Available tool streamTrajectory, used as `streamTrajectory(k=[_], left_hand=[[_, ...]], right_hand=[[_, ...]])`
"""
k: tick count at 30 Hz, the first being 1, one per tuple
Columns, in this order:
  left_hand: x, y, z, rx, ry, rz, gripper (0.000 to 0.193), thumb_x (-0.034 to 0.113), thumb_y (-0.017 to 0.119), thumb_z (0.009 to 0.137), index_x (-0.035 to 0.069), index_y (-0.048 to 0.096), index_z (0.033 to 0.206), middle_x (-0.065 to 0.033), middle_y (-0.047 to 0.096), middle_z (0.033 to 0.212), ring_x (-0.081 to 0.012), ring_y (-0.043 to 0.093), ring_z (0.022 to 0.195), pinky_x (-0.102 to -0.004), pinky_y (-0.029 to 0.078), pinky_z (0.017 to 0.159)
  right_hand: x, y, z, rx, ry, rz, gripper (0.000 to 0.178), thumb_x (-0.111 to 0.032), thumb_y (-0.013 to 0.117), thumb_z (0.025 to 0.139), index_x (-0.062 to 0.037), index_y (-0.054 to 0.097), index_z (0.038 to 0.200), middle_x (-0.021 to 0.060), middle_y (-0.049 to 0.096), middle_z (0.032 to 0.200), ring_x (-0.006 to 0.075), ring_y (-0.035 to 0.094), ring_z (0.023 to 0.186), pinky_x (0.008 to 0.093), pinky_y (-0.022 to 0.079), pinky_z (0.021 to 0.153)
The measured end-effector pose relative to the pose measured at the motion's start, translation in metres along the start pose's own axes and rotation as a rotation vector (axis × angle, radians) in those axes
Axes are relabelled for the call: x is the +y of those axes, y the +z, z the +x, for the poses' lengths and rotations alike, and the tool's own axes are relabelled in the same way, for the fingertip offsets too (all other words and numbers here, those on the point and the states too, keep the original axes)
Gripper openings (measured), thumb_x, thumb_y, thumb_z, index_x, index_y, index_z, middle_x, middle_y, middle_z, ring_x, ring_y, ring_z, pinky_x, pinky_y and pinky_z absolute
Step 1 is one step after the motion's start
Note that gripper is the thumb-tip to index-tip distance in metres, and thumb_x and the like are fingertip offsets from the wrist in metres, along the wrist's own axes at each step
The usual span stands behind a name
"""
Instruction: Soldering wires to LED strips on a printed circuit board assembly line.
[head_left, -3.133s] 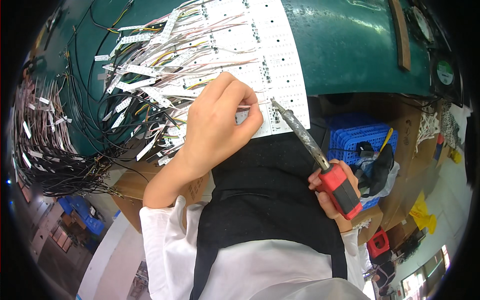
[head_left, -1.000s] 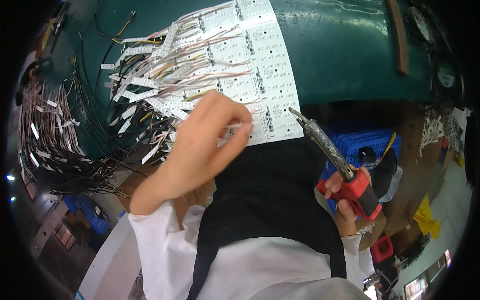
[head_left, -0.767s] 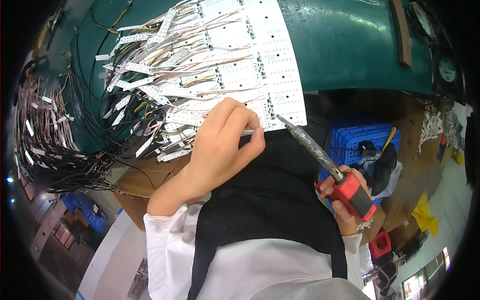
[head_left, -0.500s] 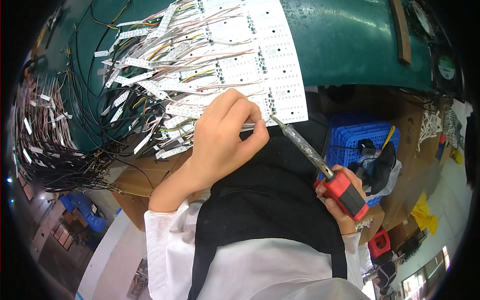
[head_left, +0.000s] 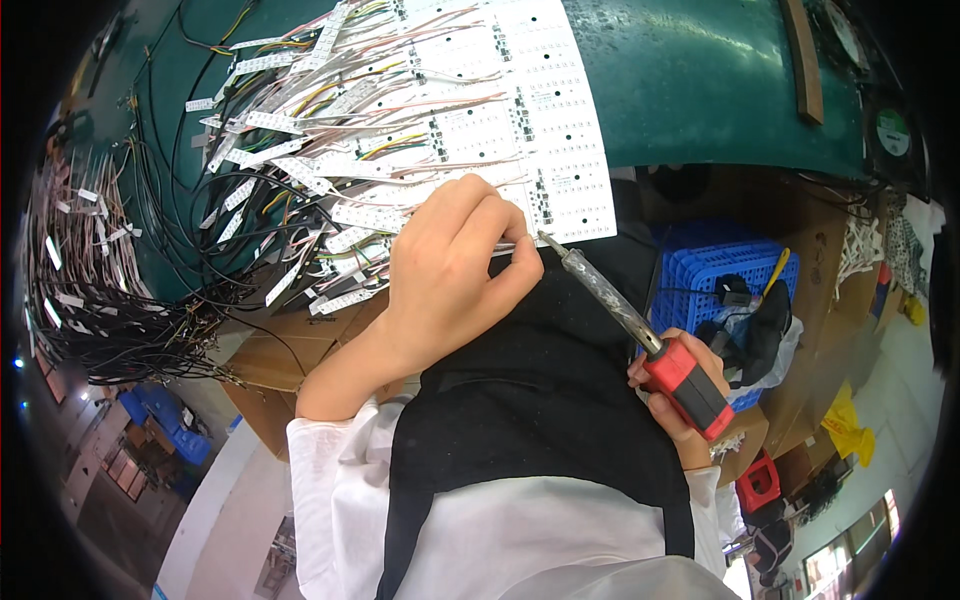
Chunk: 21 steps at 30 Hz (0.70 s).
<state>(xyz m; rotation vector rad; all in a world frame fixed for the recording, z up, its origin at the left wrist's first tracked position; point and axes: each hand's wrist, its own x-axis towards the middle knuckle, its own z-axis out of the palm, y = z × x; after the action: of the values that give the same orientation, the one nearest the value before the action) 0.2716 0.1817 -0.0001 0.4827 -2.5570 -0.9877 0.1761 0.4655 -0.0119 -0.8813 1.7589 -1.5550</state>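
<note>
My right hand (head_left: 690, 385) grips a soldering iron (head_left: 612, 302) by its red and black handle. The iron's tip points up and left, at the lower edge of a white circuit board panel (head_left: 565, 150), close beside a row of small black parts. Just left of the tip, my left hand (head_left: 455, 265) is closed in a pinch at the panel's lower edge. A thin wire seems to lie between its thumb and forefinger, though the fingers mostly hide it. Many thin wires (head_left: 420, 112) run left from the panel to small white strips (head_left: 300, 172) with rows of pads.
The panel rests on a green table (head_left: 690, 90). A bundle of black cables and wires (head_left: 110, 290) hangs over its left side. Below the table stand cardboard boxes (head_left: 270, 375) and a blue plastic basket (head_left: 690, 275) with bags in it. A wooden strip (head_left: 803, 65) lies far right.
The soldering iron and my right hand have shifted slightly up and left, the tip still at the panel's edge. My left hand has moved a touch right, still pinching.
</note>
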Motion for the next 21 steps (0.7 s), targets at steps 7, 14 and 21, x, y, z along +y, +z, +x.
streamTrajectory(k=[7,14,21], left_hand=[[-0.001,0.0,0.0,-0.007,0.001,0.008,0.016,0.001,0.067,0.064,0.005,0.053,0.071,-0.0069,0.048,0.072,-0.0246,0.052,0.063,-0.0342,0.041,0.055],[-0.002,-0.002,0.0,-0.023,0.013,-0.013,0.015,0.001,0.067,0.065,0.005,0.055,0.073,-0.007,0.049,0.073,-0.0249,0.053,0.065,-0.0342,0.043,0.056],[-0.002,-0.002,-0.003,-0.041,-0.001,-0.017,0.015,0.002,0.068,0.066,0.005,0.055,0.073,-0.0067,0.05,0.073,-0.0248,0.054,0.065,-0.034,0.044,0.057]], right_hand=[[-0.001,0.001,0.004,-0.024,-0.051,0.019,0.065,-0.014,0.073,0.065,0.0077,0.051,0.122,0.0214,0.064,0.086,0.0329,0.063,0.071,0.0375,0.051,0.067],[-0.005,-0.003,0.002,-0.016,-0.023,-0.038,0.062,-0.013,0.073,0.065,0.0077,0.053,0.12,0.0212,0.064,0.085,0.0324,0.063,0.071,0.0371,0.051,0.067],[-0.004,0.002,0.007,-0.019,-0.128,-0.068,0.057,-0.014,0.073,0.066,0.0085,0.056,0.115,0.0201,0.062,0.08,0.0328,0.063,0.071,0.038,0.052,0.07]])
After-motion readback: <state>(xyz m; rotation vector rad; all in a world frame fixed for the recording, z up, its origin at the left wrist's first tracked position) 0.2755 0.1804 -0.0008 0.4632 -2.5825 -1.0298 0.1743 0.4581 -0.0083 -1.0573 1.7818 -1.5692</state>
